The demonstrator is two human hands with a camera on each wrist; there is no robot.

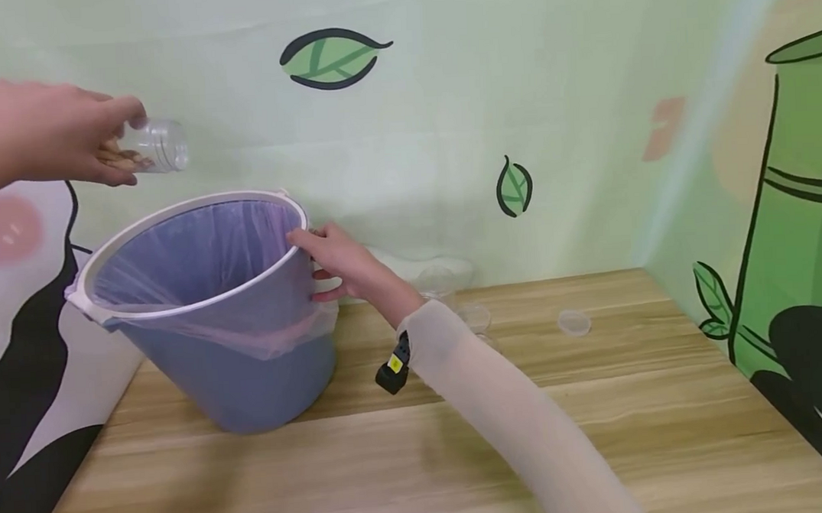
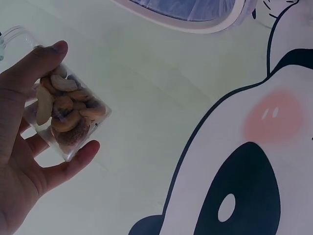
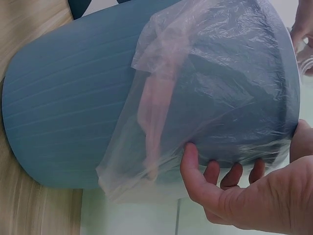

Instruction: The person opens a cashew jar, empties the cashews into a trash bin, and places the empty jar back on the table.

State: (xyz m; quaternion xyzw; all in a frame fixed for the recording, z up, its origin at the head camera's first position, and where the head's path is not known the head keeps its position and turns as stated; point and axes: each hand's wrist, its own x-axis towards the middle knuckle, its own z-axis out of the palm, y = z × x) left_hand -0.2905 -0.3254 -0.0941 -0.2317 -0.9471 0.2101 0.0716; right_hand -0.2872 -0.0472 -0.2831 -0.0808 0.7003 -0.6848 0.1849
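Note:
My left hand (image 1: 54,134) holds a small clear plastic jar (image 1: 165,145) on its side, up at the left above the bin's far rim. The jar's mouth points right and shows no lid. Through its wall in the left wrist view I see nuts (image 2: 68,115), cashews among them. Below stands a blue-grey trash bin (image 1: 272,381) with a pale rim, leaning left on the table. A thin pinkish plastic liner (image 1: 197,247) covers its inside and folds over the outside. My right hand (image 1: 345,263) grips the rim's right side, thumb over the top, fingers outside.
On the wooden table (image 1: 597,424), clear round lids (image 1: 575,323) lie behind and right of the bin. A clear container (image 1: 436,280) stands there, partly behind my right forearm. A printed cloth wall (image 1: 418,95) closes the back and sides.

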